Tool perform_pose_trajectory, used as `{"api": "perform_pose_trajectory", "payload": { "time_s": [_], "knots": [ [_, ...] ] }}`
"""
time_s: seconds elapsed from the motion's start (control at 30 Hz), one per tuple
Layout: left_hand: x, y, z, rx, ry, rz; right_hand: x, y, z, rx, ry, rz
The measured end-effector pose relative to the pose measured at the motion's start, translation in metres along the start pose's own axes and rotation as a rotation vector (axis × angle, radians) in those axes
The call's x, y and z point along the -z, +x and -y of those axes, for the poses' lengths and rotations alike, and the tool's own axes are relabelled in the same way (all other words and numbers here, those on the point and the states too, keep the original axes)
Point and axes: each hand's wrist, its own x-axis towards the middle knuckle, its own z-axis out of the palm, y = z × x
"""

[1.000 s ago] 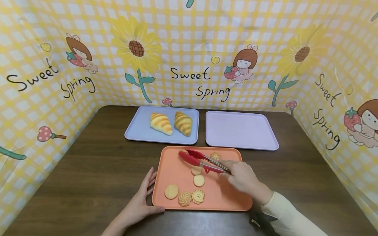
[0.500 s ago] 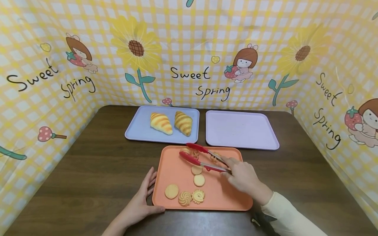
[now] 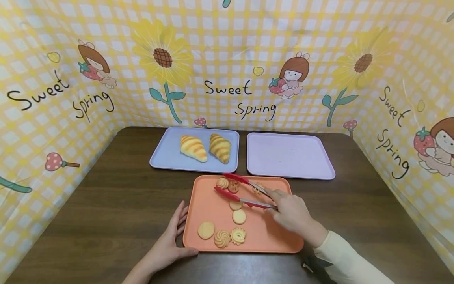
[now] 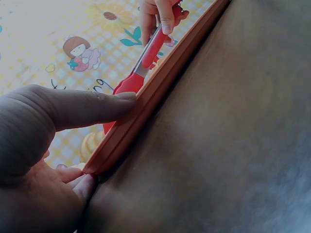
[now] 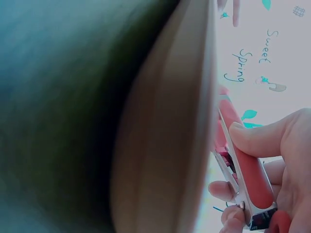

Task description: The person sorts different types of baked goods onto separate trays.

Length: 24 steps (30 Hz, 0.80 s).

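Observation:
My right hand [image 3: 292,211] grips red-tipped metal tongs [image 3: 248,202] by the handles, as the right wrist view also shows. Their two red heads stand spread over the back left of the orange tray [image 3: 269,236]. Between the heads lie a round swirl cookie [image 3: 222,183] and a browner pretzel-shaped cookie [image 3: 233,186]. My left hand [image 3: 168,240] rests at the tray's front left corner, thumb [image 4: 97,106] straight along the front rim, fingers against the left side. Behind the tongs, a flower-shaped cookie [image 3: 258,189] is partly hidden.
Two plain round cookies [image 3: 239,216] lie mid-tray. At the front left are another round cookie [image 3: 206,230], a swirl [image 3: 222,239] and a ruffled cookie [image 3: 238,236]. Behind stand a blue tray [image 3: 166,156] with two croissants [image 3: 193,148] and a lilac tray [image 3: 289,156].
The tongs have spread: their upper head has moved back and right, bringing the swirl and pretzel-shaped cookies into view. The left hand has kept its place at the tray corner.

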Motion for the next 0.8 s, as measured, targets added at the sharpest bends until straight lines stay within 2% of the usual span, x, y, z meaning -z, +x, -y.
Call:
{"api": "perform_pose_trajectory", "payload": {
  "time_s": [0.43, 0.8],
  "knots": [
    [0.0004, -0.0005, 0.0004, -0.022, -0.005, -0.001, 0.0009, 0.0037, 0.0039, 0.014, 0.001, 0.006],
    [0.0004, -0.0008, -0.0005, -0.010, 0.004, -0.002, -0.0013, 0.0012, 0.0032, 0.056, -0.004, -0.058]
  ]
}}
